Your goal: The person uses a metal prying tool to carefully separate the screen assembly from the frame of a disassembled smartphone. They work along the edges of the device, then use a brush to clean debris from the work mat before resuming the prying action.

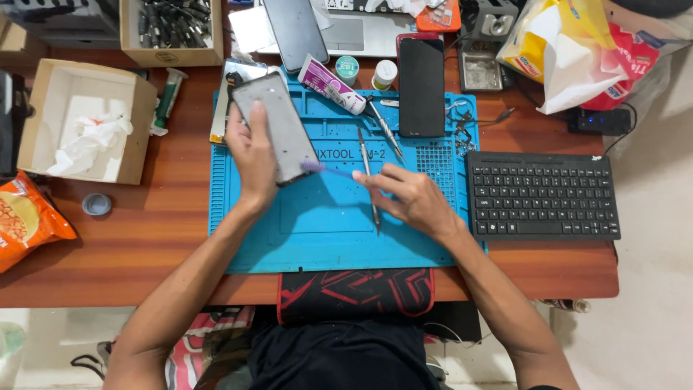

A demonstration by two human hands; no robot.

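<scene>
The left hand (253, 155) holds a phone frame (278, 126) tilted above the blue silicone repair mat (325, 231), fingers wrapped around its left edge and thumb across the back, so the part sits at about 10 o'clock from the mat's middle. The right hand (411, 198) pinches the handle of a small brush (328, 170) between thumb and first fingers, the grip narrow; its purple bristle head touches the lower right corner of the frame. The handle runs toward 3 o'clock, back into the fingers.

The step in hand looks like brushing dust or old glue off the frame's edge, and it seems to be under way at 1 corner only. The next move probably calls for short, light strokes along the rim while the left hand turns the frame to present a fresh edge, keeping it steady against the pull of the bristles.

A pair of tweezers (369, 180) lies on the mat just under the right fingers, pointing to 6 o'clock. At 12 o'clock from the brush lies a glue tube (332, 85), and at 1 o'clock a dark smartphone (421, 87) rests face up. A black keyboard (541, 195) sits at 3 o'clock, off the mat, and a cardboard box (83, 119) with crumpled tissue at 9 o'clock.
</scene>
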